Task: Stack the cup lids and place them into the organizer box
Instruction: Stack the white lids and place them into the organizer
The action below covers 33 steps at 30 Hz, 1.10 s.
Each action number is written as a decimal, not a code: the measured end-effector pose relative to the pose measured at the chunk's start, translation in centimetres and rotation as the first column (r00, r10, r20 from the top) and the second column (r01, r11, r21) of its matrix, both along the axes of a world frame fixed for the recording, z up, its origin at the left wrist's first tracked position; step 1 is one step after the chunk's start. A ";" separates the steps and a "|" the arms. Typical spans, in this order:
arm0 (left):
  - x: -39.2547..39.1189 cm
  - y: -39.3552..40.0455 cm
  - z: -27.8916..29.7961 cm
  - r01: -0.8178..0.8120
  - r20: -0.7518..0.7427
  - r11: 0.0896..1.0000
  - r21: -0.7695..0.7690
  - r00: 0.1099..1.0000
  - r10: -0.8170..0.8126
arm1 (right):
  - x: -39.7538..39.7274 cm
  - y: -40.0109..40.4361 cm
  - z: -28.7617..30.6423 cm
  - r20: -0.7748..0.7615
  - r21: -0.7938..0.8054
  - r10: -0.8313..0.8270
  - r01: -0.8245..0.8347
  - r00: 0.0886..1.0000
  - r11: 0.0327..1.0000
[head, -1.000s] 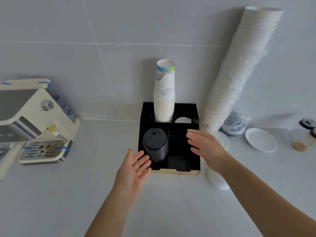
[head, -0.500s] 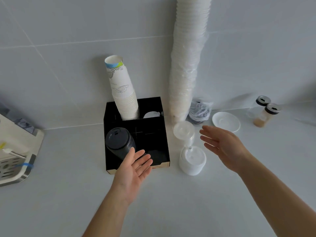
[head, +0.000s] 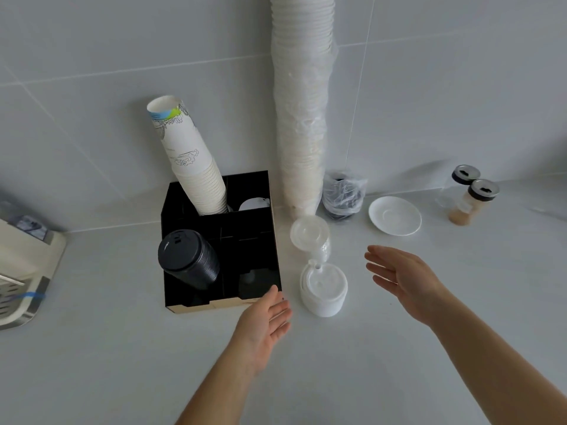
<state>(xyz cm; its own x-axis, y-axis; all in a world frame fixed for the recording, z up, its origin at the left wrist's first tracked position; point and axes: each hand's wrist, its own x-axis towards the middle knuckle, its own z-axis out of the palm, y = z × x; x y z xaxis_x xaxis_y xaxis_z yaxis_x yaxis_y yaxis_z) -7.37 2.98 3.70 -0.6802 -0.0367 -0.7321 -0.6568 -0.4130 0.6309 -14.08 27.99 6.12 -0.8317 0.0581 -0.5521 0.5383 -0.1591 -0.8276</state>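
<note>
A stack of white cup lids [head: 323, 289] stands on the counter just right of the black organizer box [head: 273, 237]. Behind it stands a stack of clear lids [head: 310, 236]. The box holds a stack of black lids [head: 188, 260] in its front left compartment, a tilted stack of paper cups [head: 193, 167] at the back, and a white lid [head: 253, 205] in the back right compartment. My left hand [head: 265, 320] is open, palm facing right, at the box's front right corner. My right hand [head: 402, 277] is open to the right of the white lids. Neither hand touches the lids.
A tall sleeve of white cups [head: 302, 102] leans on the tiled wall. A bagged bundle of dark lids [head: 340, 194], a white saucer [head: 394, 216] and two jars [head: 469, 200] sit at the back right. A cream coffee machine [head: 21, 265] is at the left edge.
The view has swung right. My left hand moved from in front of the black lids to the box's right corner, closer to the white lid stack. My right hand stays open beside it.
</note>
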 end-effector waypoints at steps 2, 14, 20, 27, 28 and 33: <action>0.0 0.9 -0.6 0.034 0.025 0.999 -0.011 0.999 -0.034 | -0.5 0.0 -0.9 0.018 -0.003 0.019 -0.018 1.000 1.000; -2.7 4.2 -2.9 0.130 0.094 0.988 -0.081 0.988 -0.122 | -2.8 -1.7 -5.9 0.113 0.051 0.225 -0.231 0.968 0.972; -4.2 5.2 -4.1 0.162 0.067 0.975 -0.149 0.986 -0.153 | -3.6 -2.5 -8.1 0.158 0.058 0.360 -0.372 0.920 0.926; -4.0 5.4 -5.3 0.170 0.055 0.968 -0.184 0.985 -0.163 | -4.4 -2.2 -8.7 0.197 0.005 0.390 -0.399 0.899 0.917; -4.0 5.3 -5.5 0.174 0.060 0.970 -0.170 0.984 -0.166 | -4.3 -2.2 -8.6 0.197 0.002 0.399 -0.408 0.895 0.913; -4.3 5.0 -5.8 0.153 0.088 0.985 -0.086 0.985 -0.145 | -4.0 -2.1 -7.9 0.179 0.009 0.455 -0.464 0.872 0.886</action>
<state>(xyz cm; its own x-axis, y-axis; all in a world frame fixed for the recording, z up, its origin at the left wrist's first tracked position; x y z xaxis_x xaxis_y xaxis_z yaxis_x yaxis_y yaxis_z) -11.65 7.93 -2.10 -0.6214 -0.0089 -0.7835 -0.7574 -0.2494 0.6035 -18.10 25.94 -1.83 -0.6671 -0.2763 -0.6919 0.6715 0.1791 -0.7190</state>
